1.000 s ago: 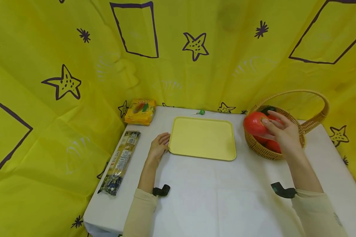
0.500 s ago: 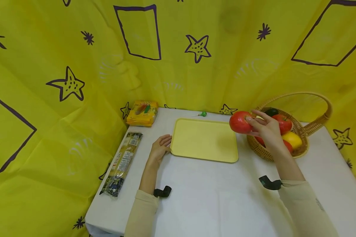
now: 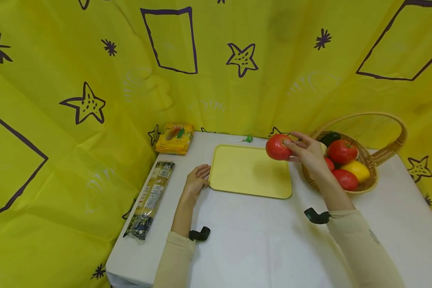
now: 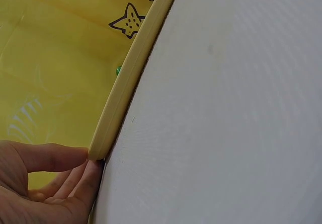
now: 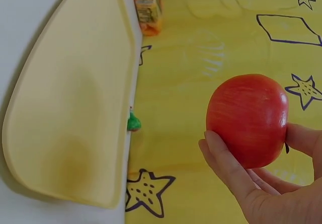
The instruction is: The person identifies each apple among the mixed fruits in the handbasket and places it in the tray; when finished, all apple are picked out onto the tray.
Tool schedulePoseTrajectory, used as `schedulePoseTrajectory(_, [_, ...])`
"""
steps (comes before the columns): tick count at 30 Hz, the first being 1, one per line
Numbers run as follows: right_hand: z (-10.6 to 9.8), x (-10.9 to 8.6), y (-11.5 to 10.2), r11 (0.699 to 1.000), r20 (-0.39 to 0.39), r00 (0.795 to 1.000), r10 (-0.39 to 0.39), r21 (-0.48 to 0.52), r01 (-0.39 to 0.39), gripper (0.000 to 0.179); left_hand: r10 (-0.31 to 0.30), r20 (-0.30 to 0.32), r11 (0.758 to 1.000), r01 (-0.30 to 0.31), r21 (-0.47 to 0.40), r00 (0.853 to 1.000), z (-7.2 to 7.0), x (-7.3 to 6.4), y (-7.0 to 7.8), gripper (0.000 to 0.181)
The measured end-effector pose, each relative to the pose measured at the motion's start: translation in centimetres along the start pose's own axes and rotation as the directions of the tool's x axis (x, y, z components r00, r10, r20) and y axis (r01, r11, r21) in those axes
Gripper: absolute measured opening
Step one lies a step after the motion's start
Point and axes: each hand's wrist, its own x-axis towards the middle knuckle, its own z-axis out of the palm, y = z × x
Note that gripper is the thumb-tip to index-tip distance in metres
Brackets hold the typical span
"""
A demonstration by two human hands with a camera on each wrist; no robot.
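Right hand point(image 3: 311, 155) pinches glossy round red fruit point(image 3: 277, 147); left hand point(image 3: 195, 182) pinches rectangular yellow tray point(image 3: 246, 172) at eight o'clock!

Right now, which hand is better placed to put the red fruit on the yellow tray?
Probably the right hand: it holds the red fruit up near the right end of the yellow tray. The left hand, without fruit, is at the tray's left edge.

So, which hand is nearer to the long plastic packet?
Left. The left hand, at the near-left corner of the yellow tray, is just right of the long plastic packet; the right hand, holding a red fruit, is farther, near the wicker basket.
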Motion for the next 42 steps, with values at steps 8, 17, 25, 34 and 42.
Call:
schedulePoseTrajectory(8, [1.7,1.1,0.2,0.999,0.013,1.000,0.017,-0.037,-0.016,0.072,0.008,0.004,1.000,-0.008,0.009,1.000,0.1,-0.2,0.3,0.077])
schedulePoseTrajectory(17, [3.4,2.7,1.0,0.997,0.033,0.997,0.071,-0.040,-0.069,0.069,0.006,-0.002,1.000,-0.006,0.019,1.000,0.0,-0.1,0.0,0.076])
schedulePoseTrajectory(25, [5.2,4.0,1.7,0.991,0.083,0.994,0.074,-0.113,-0.065,0.069,0.003,-0.005,1.000,-0.003,0.015,1.000,0.1,-0.2,-0.1,0.077])
schedulePoseTrajectory(34, [7.6,5.7,2.0,0.991,0.093,0.992,0.087,-0.106,-0.077,0.067,0.009,-0.008,1.000,-0.008,0.015,1.000,-0.1,0.0,0.0,0.078])
schedulePoseTrajectory(42, [9.1,7.7,3.2,0.987,0.093,0.983,0.161,-0.024,-0.159,0.068,0.019,-0.005,1.000,-0.019,0.008,1.000,0.0,0.0,-0.2,0.078])
